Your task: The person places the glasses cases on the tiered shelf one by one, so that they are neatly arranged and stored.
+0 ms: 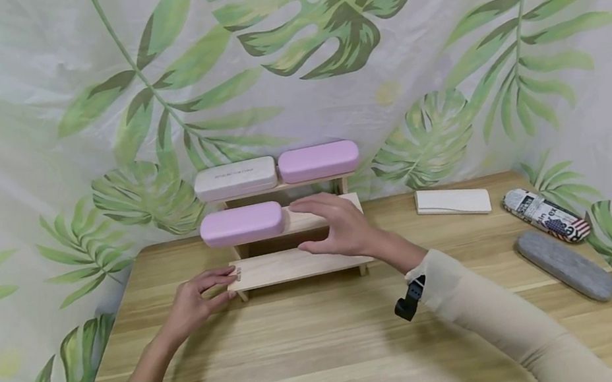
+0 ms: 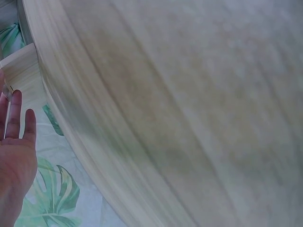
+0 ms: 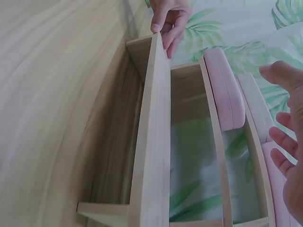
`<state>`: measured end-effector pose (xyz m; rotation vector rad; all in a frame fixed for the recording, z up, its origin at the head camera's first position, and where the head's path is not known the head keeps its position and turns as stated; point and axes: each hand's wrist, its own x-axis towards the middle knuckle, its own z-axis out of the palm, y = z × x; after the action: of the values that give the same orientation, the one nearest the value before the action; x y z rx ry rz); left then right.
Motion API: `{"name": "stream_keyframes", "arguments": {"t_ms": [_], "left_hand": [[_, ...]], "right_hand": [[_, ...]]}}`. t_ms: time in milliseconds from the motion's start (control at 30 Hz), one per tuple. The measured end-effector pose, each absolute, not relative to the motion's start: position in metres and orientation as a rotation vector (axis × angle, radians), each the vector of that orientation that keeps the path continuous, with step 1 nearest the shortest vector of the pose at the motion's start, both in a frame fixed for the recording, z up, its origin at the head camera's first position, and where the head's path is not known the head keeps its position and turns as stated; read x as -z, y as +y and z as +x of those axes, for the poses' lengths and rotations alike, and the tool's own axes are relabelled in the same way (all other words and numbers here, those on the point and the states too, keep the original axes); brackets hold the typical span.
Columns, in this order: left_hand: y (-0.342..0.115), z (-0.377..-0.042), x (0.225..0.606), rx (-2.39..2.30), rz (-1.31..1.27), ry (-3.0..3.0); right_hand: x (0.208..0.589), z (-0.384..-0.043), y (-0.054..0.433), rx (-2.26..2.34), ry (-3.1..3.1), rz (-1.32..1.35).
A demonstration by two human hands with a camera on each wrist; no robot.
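Observation:
A three-tier wooden display rack stands at the back of the table. My left hand grips the left end of its lowest board, thumb below and fingers on top; the right wrist view shows this pinch at the board's corner. My right hand, thumb and fingers spread apart with nothing between them, hovers over the right part of the rack. Left of it on the middle tier lies a pink glasses case. The top tier bears a whitish glasses case with small lettering and a second pink case.
On the table's right side lie a flat white case, a patterned case with printed lettering and a grey fabric-like case. Leaf-printed cloth hangs close behind the rack. Each wrist wears a black strap device.

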<state>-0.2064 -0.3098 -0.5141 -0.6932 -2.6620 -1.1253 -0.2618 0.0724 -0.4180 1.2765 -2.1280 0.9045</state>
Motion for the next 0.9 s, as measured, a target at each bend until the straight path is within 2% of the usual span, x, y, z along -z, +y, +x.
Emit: {"name": "stream_keyframes", "arguments": {"t_ms": [900], "left_hand": [[-0.309,-0.207,0.514,1.116,-0.702,-2.659]], "right_hand": [[0.425,-0.249,0.131,-0.936,-2.114,1.275]]}}
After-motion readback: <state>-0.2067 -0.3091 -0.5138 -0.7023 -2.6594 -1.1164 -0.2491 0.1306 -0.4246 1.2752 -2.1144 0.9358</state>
